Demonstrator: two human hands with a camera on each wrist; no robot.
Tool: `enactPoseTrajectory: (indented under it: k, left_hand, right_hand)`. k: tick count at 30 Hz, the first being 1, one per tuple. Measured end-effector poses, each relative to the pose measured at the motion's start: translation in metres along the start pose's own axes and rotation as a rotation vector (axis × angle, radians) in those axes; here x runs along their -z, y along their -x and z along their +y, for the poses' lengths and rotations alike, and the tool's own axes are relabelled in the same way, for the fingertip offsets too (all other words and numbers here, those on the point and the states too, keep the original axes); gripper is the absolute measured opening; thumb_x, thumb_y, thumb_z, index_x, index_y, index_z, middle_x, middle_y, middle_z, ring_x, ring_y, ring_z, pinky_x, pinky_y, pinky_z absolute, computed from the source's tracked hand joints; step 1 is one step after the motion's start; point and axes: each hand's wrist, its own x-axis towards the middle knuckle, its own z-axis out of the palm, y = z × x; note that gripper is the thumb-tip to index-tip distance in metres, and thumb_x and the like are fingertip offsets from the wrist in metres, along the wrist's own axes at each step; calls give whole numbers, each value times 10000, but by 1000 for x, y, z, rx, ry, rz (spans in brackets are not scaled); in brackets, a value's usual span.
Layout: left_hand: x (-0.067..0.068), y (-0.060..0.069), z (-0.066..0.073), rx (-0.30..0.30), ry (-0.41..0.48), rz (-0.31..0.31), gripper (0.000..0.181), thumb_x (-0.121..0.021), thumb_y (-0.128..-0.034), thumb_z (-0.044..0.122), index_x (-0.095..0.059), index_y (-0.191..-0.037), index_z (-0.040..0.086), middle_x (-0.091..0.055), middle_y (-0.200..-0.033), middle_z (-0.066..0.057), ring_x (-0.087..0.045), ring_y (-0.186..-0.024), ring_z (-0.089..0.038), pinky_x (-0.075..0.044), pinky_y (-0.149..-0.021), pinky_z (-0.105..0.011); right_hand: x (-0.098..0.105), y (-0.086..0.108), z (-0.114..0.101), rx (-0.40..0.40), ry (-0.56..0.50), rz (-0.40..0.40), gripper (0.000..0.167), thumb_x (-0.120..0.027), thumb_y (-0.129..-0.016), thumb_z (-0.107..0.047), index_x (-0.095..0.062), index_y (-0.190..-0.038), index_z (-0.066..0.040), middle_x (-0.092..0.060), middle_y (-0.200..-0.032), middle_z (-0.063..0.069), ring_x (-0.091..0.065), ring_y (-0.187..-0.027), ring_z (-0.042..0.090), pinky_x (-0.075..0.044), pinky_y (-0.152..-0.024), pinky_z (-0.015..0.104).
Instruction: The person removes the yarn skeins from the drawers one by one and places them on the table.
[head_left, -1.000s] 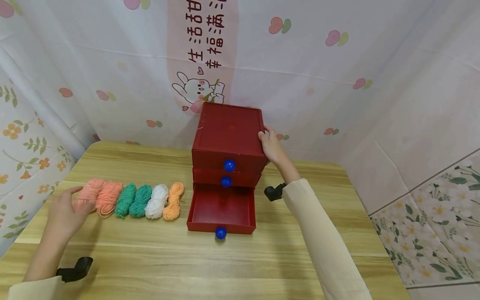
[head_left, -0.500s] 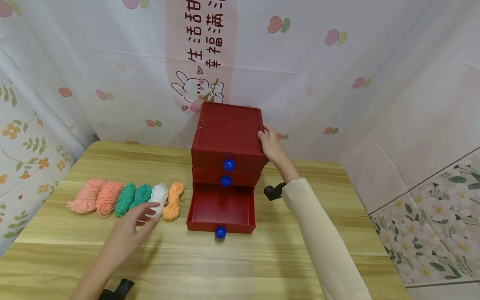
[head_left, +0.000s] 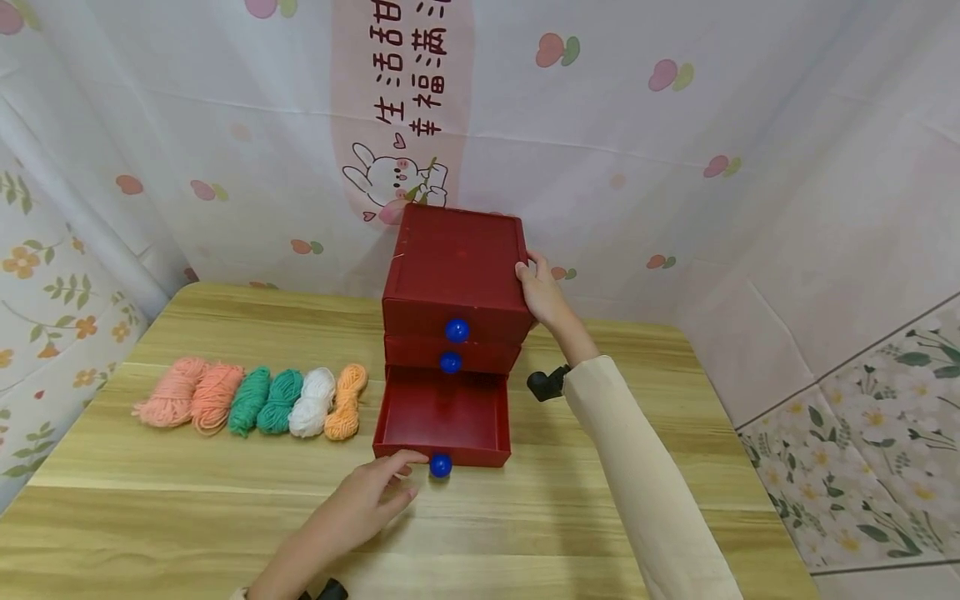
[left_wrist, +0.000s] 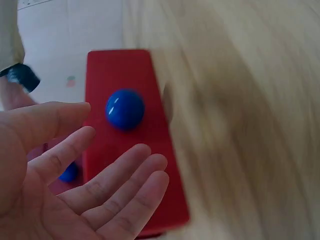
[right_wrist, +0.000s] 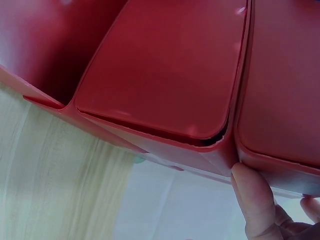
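Observation:
A red drawer box point(head_left: 461, 258) stands at the back of the table, its bottom drawer point(head_left: 468, 457) pulled out and bare inside. My left hand point(head_left: 363, 502) hovers just left of that drawer's blue ball knob point(head_left: 440, 466). In the left wrist view its fingers are spread and slightly bent, with a gap before the knob point(left_wrist: 125, 109). On the box's right side rests my right hand point(head_left: 549, 296), thumb by the top edge. The right wrist view shows a fingertip point(right_wrist: 252, 182) against the side of the red box point(right_wrist: 165, 65).
Left of the box lies a row of yarn skeins: two pink ones point(head_left: 177, 392), two green ones point(head_left: 250, 402), a white one point(head_left: 312, 402) and an orange one point(head_left: 347, 402). Two upper drawers with blue knobs point(head_left: 457, 330) are pushed in. A printed curtain point(head_left: 615, 133) hangs behind the table.
My left hand has moved right, from the pink yarn past the white skein to beside the bottom drawer's knob. The right hand, the box and the yarn have stayed put.

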Motion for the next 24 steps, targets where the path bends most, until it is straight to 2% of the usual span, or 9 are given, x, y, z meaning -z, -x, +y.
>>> enactPoseTrajectory:
  k: [2,3,9,10,14,17,21,24]
  left_hand:
    - [-6,-4,0,-9,3,-21,339,-591,-910,185,-536,-1244,178,-630,-1111,-86,-589,-978,-229,-512,-809,-414]
    - [-9,-6,-1,-10,5,-31,342,-588,-912,185,-534,-1250,185,-635,-1070,-79,-588,-938,-220,-516,-780,-399]
    - [-23,-18,-4,-60,-8,-34,351,-583,-912,170,-537,-1259,199,-619,-1154,-60,-592,-995,-223,-508,-782,-388]
    - [-25,-19,-5,-64,-9,-30,348,-584,-912,171,-541,-1256,200,-601,-1203,-55,-583,-1039,-224,-502,-807,-395]
    - [-29,-24,-5,-64,0,-35,347,-582,-910,170,-549,-1254,204,-602,-1200,-43,-584,-1052,-204,-501,-825,-384]
    - [-31,-28,-6,-73,2,-22,353,-591,-901,146,-556,-1248,198,-612,-1193,-41,-583,-1023,-171,-499,-815,-355]
    - [-33,-31,-6,-87,5,19,345,-594,-891,99,-578,-1223,190,-638,-1125,-30,-581,-898,-115,-486,-735,-264]
    - [-34,-32,-7,-81,16,50,327,-588,-893,81,-595,-1204,182,-651,-1101,-27,-600,-879,-116,-495,-732,-247]
  right_hand:
    - [0,0,0,-1,-3,-2,567,-258,-1012,-356,-59,-1498,-141,-305,-1450,203,-429,-1239,358,-345,-1023,518]
    - [0,0,0,-2,-2,-3,568,-259,-1012,-355,-57,-1498,-141,-304,-1451,202,-428,-1239,358,-344,-1024,518]
    - [-1,-1,1,4,11,13,565,-262,-1012,-348,-71,-1497,-129,-298,-1458,207,-426,-1242,363,-338,-1030,517]
    - [-1,-1,1,5,10,13,566,-263,-1012,-350,-73,-1497,-129,-302,-1455,208,-428,-1241,363,-339,-1029,517]
    - [-1,-1,1,2,-1,8,566,-267,-1012,-354,-71,-1498,-139,-316,-1447,201,-431,-1241,354,-338,-1032,511]
    - [-1,-1,1,-1,-12,9,569,-267,-1013,-350,-64,-1499,-135,-305,-1455,200,-427,-1246,355,-338,-1034,511]
    - [0,0,1,-2,-15,9,567,-269,-1014,-354,-68,-1499,-139,-303,-1452,199,-435,-1235,358,-357,-1015,518]
    - [0,-1,1,-2,-18,9,562,-273,-1013,-359,-78,-1497,-150,-311,-1447,193,-439,-1229,353,-365,-1007,517]
